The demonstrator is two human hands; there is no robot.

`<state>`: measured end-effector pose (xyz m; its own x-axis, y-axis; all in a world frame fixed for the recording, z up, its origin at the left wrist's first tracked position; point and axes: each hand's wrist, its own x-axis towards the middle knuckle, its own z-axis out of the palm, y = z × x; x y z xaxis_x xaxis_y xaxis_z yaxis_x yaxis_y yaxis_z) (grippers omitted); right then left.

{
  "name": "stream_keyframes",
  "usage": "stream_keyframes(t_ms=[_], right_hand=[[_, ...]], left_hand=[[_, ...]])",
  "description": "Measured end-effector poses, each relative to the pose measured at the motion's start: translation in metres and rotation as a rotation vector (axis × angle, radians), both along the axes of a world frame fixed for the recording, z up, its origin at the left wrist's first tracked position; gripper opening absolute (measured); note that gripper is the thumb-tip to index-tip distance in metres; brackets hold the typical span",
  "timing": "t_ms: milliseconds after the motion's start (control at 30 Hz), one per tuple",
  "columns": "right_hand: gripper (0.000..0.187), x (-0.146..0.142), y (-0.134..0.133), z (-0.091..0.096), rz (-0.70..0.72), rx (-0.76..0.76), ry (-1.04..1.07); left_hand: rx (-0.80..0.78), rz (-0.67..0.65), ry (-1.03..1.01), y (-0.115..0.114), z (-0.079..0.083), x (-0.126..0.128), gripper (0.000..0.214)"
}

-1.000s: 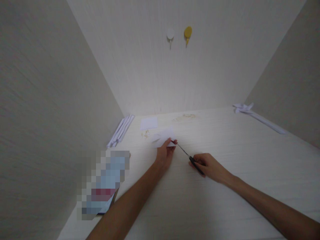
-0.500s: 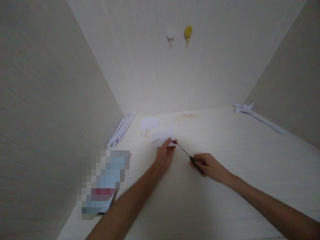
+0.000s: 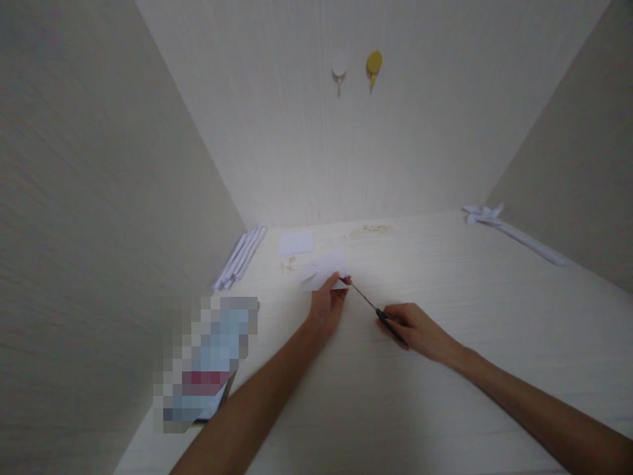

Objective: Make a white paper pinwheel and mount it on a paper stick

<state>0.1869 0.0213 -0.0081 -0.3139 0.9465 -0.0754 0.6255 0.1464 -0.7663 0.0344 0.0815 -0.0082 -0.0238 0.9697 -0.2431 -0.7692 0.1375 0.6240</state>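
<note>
- White paper, cut or creased with slits on its left part, made up the held sheet (image 3: 322, 264), which lay in the head view near the middle of the pale table (image 3: 494, 316), just beyond the left hand (image 3: 327, 307).
- The left hand was clamped on the near right corner of the held sheet, thumb above and the other fingers bent beneath.
- The right hand (image 3: 415, 328), well apart from the left one, was closed around the black handle of a thin tool (image 3: 391, 326).
- The tool's slender dark shaft slanted far and left, its end at the left fingertips by the sheet's right corner; whether it touched the paper could not be told.
- Just beyond the sheet, to the left, lay a flat paper square (image 3: 295, 243), with a small cluster of tan bits (image 3: 289, 265) on its near side.
- Farther off and right of the square, a thin tan tangle (image 3: 376, 229) lay by the far wall (image 3: 297, 145).
- At the left wall, several paper rolls (image 3: 241, 257) lay side by side; nearer was a pixelated object (image 3: 217, 356).
- At the right, a long paper tube (image 3: 529, 243) met a folded paper piece (image 3: 482, 214) at its far end.
- High on the far wall, a white hook (image 3: 339, 64) was mounted left of a yellow hook (image 3: 374, 63).
</note>
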Motion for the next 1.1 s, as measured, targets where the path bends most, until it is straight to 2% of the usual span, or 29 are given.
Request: stream_keyframes(t_ms=[267,367,433,500,600,667,733,867,967,1100], right_hand=[[0.033,0.002,0.0,-0.004,0.037,-0.02,0.094],[0.032,0.0,0.002,-0.004,0.037,-0.061,0.296],[0.03,-0.001,0.004,-0.004,-0.02,-0.076,0.462],[0.029,-0.001,0.006,-0.005,-0.121,-0.07,0.611],[0.03,0.0,0.01,-0.005,-0.269,-0.025,0.777],[0.031,0.0,0.011,-0.006,-0.338,-0.006,0.83],[0.031,0.001,0.012,-0.008,-0.382,-0.008,0.85],[0.031,0.001,0.011,-0.011,-0.428,0.017,0.882],[0.028,0.001,0.011,-0.01,-0.455,0.055,0.953],[0.031,0.003,0.013,-0.009,-0.504,0.05,1.057]], left_hand=[[-0.005,0.007,-0.006,-0.001,0.002,-0.002,0.01],[0.024,-0.001,0.025,-0.001,0.0,-0.001,0.008],[0.037,-0.022,0.073,-0.003,0.0,0.0,0.008],[0.086,-0.078,0.169,-0.006,0.001,0.002,0.007],[0.247,-0.218,0.442,-0.015,0.004,0.005,0.013],[0.345,-0.309,0.619,-0.02,0.004,0.006,0.017],[0.396,-0.359,0.682,-0.024,0.002,0.007,0.014],[0.456,-0.456,0.737,-0.027,-0.005,0.006,0.008],[0.404,-0.528,0.733,-0.027,-0.005,0.001,0.004],[0.346,-0.663,0.524,-0.026,-0.001,-0.005,0.035]])
